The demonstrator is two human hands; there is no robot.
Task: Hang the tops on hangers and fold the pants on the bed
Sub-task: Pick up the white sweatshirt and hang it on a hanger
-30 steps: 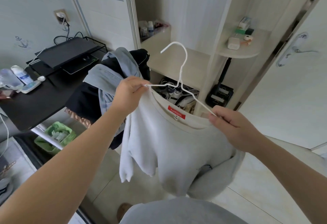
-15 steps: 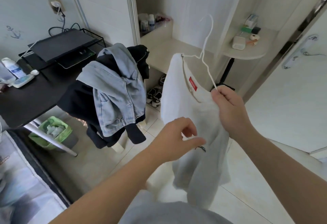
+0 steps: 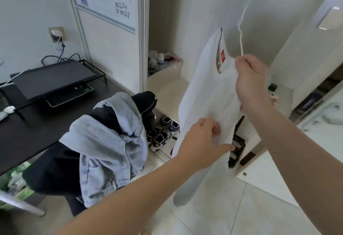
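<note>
Head view: white top centre-right of frame, on white hanger; hanging step looks nearly done. Right grip clenched round hanger wire plus shoulder fabric. Left grip touches top's front, pinch unclear. Next, probably: straighten fabric, hook hanger somewhere. Denim jacket lower left, not yet hung.

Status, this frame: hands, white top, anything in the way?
Right hand grips hanger and white top at the shoulder. Left hand grips the top lower down. Denim jacket pile alongside, apart.
</note>
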